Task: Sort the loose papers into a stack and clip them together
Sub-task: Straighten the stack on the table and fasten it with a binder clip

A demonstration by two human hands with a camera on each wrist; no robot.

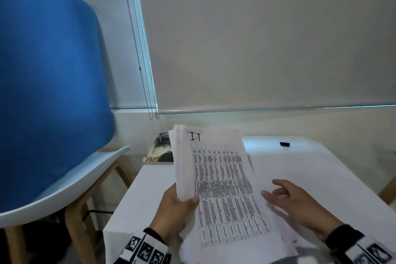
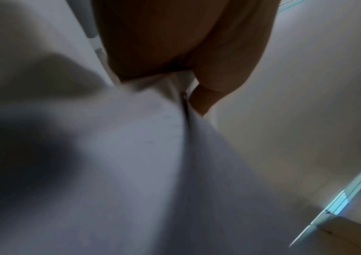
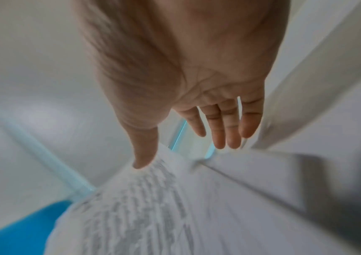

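Note:
A stack of white papers, the top sheet printed with a table and marked "I-T", is lifted at an angle above the white table. My left hand grips the stack's left edge, thumb on top; the left wrist view shows the thumb pinching the blurred papers. My right hand hovers open just right of the stack, fingers straight. In the right wrist view the right hand is spread above the printed papers. A black binder clip lies at the table's far side.
A blue chair with a white seat and wooden legs stands close on the left. A magazine or book lies beyond the table's far left corner. A blind with bead chains covers the window behind.

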